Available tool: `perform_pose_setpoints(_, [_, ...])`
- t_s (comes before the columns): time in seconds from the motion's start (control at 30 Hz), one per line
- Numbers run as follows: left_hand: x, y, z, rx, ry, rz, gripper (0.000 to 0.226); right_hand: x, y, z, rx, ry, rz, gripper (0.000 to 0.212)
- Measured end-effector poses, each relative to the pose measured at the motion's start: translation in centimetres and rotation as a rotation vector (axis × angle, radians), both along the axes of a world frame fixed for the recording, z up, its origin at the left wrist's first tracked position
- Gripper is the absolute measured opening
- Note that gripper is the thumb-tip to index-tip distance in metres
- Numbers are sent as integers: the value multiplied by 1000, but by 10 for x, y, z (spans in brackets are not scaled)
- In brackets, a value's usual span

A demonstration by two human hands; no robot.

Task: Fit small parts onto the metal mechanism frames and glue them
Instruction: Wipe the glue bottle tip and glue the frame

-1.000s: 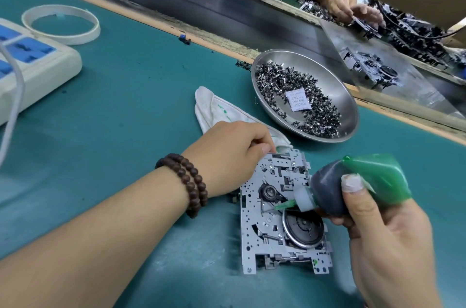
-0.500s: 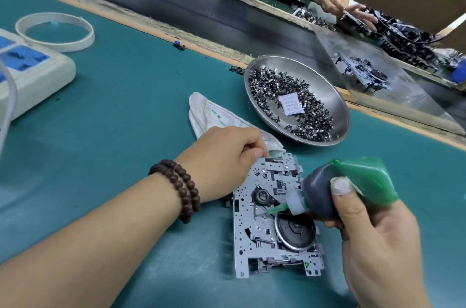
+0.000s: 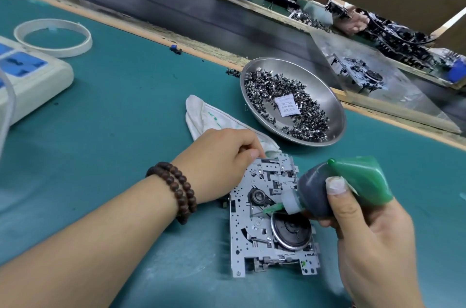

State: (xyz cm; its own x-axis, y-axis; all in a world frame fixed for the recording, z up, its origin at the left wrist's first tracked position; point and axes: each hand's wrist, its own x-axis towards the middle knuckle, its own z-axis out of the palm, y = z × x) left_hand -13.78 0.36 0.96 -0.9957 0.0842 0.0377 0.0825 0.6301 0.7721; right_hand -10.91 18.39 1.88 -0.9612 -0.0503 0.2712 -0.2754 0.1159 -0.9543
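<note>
Frame [image 3: 254, 229] on mat [image 3: 126, 111]; cloth [image 3: 209, 118] behind; parts dish [image 3: 325, 95] right.

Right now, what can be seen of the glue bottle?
The glue bottle is a soft squeeze bottle, dark at the front and translucent green at the rear, with a whitish collar and a thin green nozzle. It lies tilted, nozzle down-left over the metal mechanism frame near its small hub. The right hand grips it, thumb on top.

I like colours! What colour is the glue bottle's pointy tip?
Green, seen in the head view: glue bottle's tip.
</note>
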Motion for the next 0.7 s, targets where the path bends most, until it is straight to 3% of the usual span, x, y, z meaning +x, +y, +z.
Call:
perform_pose_setpoints(0.27, [0, 0, -2, 21, -2, -6, 19, -4, 4, -3, -41, -74, -1, 57])
perform_pose_setpoints(0.43, [3, 0, -2, 29, 16, -29, 20, -5, 5, 1, -257, -244, 31, 64])
perform_pose_setpoints(0.6, [13, 6, 10, 54, 251, 22, 12, -7, 10, 9, -470, -378, 34, 74])
perform_pose_setpoints(0.7, [23, 15, 28, 157, 338, -33, 20, -4, 13, 9, -536, -450, 24, 79])
